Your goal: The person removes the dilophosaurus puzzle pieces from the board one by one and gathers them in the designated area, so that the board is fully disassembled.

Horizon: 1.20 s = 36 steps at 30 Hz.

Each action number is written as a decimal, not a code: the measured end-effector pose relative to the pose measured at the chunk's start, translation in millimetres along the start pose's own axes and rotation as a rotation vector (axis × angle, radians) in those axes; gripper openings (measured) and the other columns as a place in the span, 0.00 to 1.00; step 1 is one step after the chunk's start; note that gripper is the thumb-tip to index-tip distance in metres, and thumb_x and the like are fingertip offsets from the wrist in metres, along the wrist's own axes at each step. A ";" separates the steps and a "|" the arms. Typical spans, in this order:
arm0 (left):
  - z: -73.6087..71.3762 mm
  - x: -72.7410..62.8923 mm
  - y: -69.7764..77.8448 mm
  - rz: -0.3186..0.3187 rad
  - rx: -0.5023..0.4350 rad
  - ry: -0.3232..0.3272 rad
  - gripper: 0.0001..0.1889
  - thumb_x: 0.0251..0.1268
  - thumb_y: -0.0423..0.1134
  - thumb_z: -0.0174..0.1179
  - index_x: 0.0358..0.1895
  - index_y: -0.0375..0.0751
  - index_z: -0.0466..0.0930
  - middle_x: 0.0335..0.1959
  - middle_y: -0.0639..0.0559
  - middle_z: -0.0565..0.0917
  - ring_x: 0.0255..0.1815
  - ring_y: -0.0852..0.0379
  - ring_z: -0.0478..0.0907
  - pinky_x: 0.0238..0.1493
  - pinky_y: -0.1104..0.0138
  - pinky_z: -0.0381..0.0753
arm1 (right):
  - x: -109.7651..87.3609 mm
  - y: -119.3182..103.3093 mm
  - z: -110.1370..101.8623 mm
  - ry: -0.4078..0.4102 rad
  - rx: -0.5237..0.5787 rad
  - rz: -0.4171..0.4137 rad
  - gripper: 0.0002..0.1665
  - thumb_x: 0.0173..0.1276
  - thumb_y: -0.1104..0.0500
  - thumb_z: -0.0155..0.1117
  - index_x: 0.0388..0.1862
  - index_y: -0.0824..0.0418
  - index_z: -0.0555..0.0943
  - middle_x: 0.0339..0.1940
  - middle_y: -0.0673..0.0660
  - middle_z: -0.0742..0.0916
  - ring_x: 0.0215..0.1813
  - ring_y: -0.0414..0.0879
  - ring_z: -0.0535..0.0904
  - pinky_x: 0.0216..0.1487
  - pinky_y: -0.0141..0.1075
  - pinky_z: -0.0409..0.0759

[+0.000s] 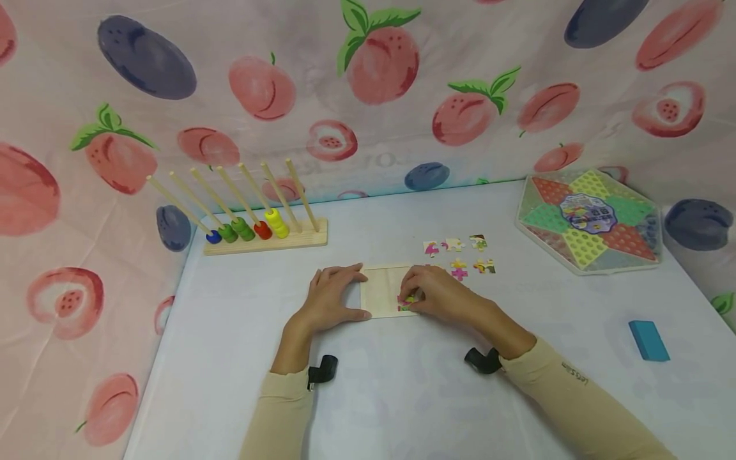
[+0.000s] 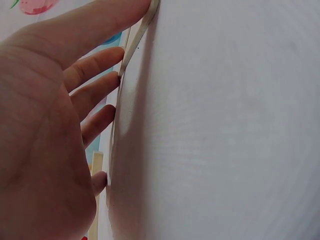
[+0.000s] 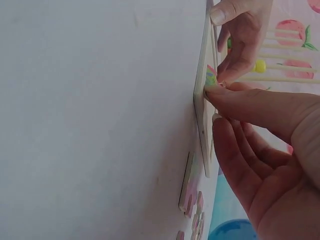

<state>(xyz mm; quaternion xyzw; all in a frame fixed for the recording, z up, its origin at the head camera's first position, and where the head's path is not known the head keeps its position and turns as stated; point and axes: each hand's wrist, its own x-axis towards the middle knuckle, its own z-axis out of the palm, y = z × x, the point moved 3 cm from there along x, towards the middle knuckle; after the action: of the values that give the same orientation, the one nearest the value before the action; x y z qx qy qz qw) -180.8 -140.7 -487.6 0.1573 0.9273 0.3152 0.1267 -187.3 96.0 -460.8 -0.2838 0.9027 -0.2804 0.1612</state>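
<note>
A shallow wooden puzzle tray [image 1: 376,291] lies flat on the table between the hands. My left hand [image 1: 330,297] holds its left end, thumb at the near corner and fingers at the far side. In the left wrist view that thumb [image 2: 95,25] touches the tray's edge. My right hand [image 1: 443,294] pinches a small pink and green jigsaw piece [image 1: 404,303] over the tray's right part. The right wrist view shows the piece [image 3: 211,76] at the right fingertips, partly hidden. Several loose jigsaw pieces [image 1: 459,269] lie beyond the right hand, some partly covered by it.
At the back left stands a wooden bead counter [image 1: 270,241] with upright pegs and coloured beads. A boxed star-shaped board game [image 1: 586,220] lies at the back right. Further forward on the right is a blue block [image 1: 650,340]. A fruit-print cloth [image 1: 379,128] hangs behind the table.
</note>
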 end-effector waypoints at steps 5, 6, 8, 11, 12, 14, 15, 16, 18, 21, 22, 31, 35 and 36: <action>-0.3 -0.3 0.6 0.000 0.004 0.002 0.35 0.50 0.51 0.79 0.64 0.54 0.78 0.80 0.58 0.66 0.78 0.46 0.58 0.81 0.40 0.43 | -1.3 1.4 4.2 -0.020 0.059 0.000 0.08 0.62 0.64 0.76 0.37 0.51 0.90 0.39 0.46 0.90 0.39 0.39 0.78 0.43 0.29 0.80; -0.1 -0.2 0.6 -0.001 0.004 0.002 0.35 0.50 0.51 0.79 0.64 0.54 0.78 0.80 0.58 0.66 0.78 0.46 0.58 0.81 0.40 0.42 | -1.5 1.6 4.8 -0.023 0.065 0.003 0.08 0.62 0.63 0.75 0.37 0.50 0.90 0.39 0.45 0.90 0.39 0.39 0.78 0.44 0.29 0.80; 0.2 0.1 0.8 -0.004 0.008 0.001 0.35 0.50 0.51 0.79 0.64 0.54 0.78 0.81 0.58 0.66 0.78 0.46 0.58 0.81 0.40 0.42 | -2.3 1.9 4.7 -0.020 0.081 0.009 0.07 0.63 0.62 0.75 0.37 0.50 0.89 0.39 0.45 0.89 0.38 0.39 0.78 0.43 0.29 0.80; 0.4 0.2 0.9 -0.004 0.007 0.003 0.35 0.50 0.51 0.79 0.64 0.54 0.78 0.80 0.58 0.66 0.78 0.46 0.58 0.81 0.39 0.42 | -5.1 3.2 0.7 -0.008 0.132 0.041 0.07 0.63 0.60 0.76 0.38 0.49 0.87 0.38 0.45 0.88 0.38 0.39 0.78 0.41 0.29 0.81; 0.4 0.2 1.0 -0.005 0.004 0.002 0.35 0.50 0.51 0.79 0.64 0.54 0.78 0.81 0.58 0.66 0.78 0.46 0.58 0.81 0.40 0.42 | -6.5 4.0 -1.7 0.001 0.150 0.049 0.08 0.63 0.60 0.76 0.38 0.49 0.87 0.37 0.45 0.87 0.38 0.40 0.78 0.41 0.29 0.80; 0.3 0.2 1.0 -0.001 0.000 0.003 0.35 0.50 0.51 0.79 0.64 0.54 0.78 0.80 0.57 0.66 0.78 0.45 0.58 0.80 0.39 0.43 | -10.1 6.4 -8.3 0.027 0.177 0.050 0.08 0.63 0.60 0.76 0.39 0.50 0.85 0.36 0.46 0.86 0.37 0.40 0.78 0.39 0.29 0.80; 0.2 0.2 0.9 -0.001 -0.004 0.001 0.35 0.50 0.51 0.79 0.64 0.54 0.78 0.81 0.57 0.66 0.78 0.45 0.58 0.80 0.39 0.43 | -12.3 7.8 -12.2 0.038 0.188 0.050 0.09 0.63 0.60 0.76 0.39 0.51 0.85 0.36 0.46 0.86 0.37 0.41 0.78 0.38 0.29 0.79; 0.3 0.2 0.6 -0.002 -0.008 -0.002 0.35 0.50 0.51 0.79 0.64 0.54 0.78 0.81 0.57 0.66 0.78 0.45 0.58 0.81 0.40 0.42 | -14.9 9.5 -16.5 0.050 0.195 0.047 0.09 0.63 0.60 0.76 0.39 0.52 0.84 0.35 0.47 0.85 0.36 0.41 0.78 0.37 0.29 0.79; 0.4 0.4 0.0 0.000 -0.004 -0.008 0.35 0.50 0.51 0.79 0.64 0.54 0.77 0.81 0.58 0.65 0.79 0.45 0.57 0.81 0.39 0.41 | -21.0 14.6 -25.5 0.080 0.186 0.022 0.09 0.63 0.61 0.75 0.40 0.54 0.84 0.36 0.49 0.85 0.36 0.41 0.78 0.36 0.29 0.79; 0.7 0.6 -1.2 0.002 0.007 -0.015 0.36 0.50 0.52 0.78 0.65 0.54 0.77 0.81 0.59 0.65 0.79 0.46 0.57 0.82 0.38 0.39 | -32.3 24.6 -38.7 0.116 0.150 0.008 0.10 0.65 0.63 0.74 0.43 0.56 0.84 0.40 0.51 0.86 0.38 0.41 0.78 0.38 0.28 0.80; 0.9 0.8 -1.4 0.005 0.012 -0.014 0.36 0.50 0.52 0.78 0.65 0.54 0.77 0.81 0.59 0.65 0.79 0.46 0.57 0.82 0.38 0.39 | -36.5 29.0 -42.7 0.127 0.141 0.011 0.10 0.65 0.63 0.73 0.45 0.57 0.85 0.42 0.52 0.86 0.38 0.41 0.78 0.39 0.28 0.81; 0.8 -0.3 -0.6 0.001 0.007 -0.018 0.36 0.51 0.52 0.78 0.65 0.53 0.77 0.81 0.58 0.65 0.79 0.46 0.57 0.82 0.37 0.37 | -77.7 66.3 -63.6 0.171 0.134 0.115 0.11 0.69 0.63 0.70 0.49 0.59 0.85 0.48 0.55 0.86 0.40 0.42 0.78 0.39 0.26 0.82; 0.4 -0.8 0.2 -0.006 0.000 -0.017 0.36 0.51 0.52 0.78 0.65 0.53 0.77 0.81 0.58 0.65 0.79 0.46 0.56 0.82 0.38 0.37 | -92.7 81.8 -65.3 0.196 0.120 0.184 0.12 0.66 0.62 0.73 0.48 0.59 0.85 0.47 0.56 0.86 0.34 0.39 0.78 0.33 0.28 0.81; 0.3 -0.9 0.3 -0.007 -0.001 -0.017 0.35 0.51 0.52 0.78 0.65 0.53 0.77 0.81 0.58 0.65 0.79 0.46 0.56 0.82 0.38 0.37 | -95.4 85.3 -64.9 0.201 0.115 0.207 0.13 0.65 0.62 0.74 0.47 0.59 0.85 0.46 0.57 0.86 0.34 0.39 0.78 0.32 0.28 0.81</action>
<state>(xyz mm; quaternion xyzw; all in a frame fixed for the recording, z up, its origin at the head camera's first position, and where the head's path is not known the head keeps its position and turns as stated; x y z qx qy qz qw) -179.8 -140.7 -487.5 0.1565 0.9266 0.3137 0.1357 -177.4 238.6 -447.9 -0.1502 0.9210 -0.3408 0.1141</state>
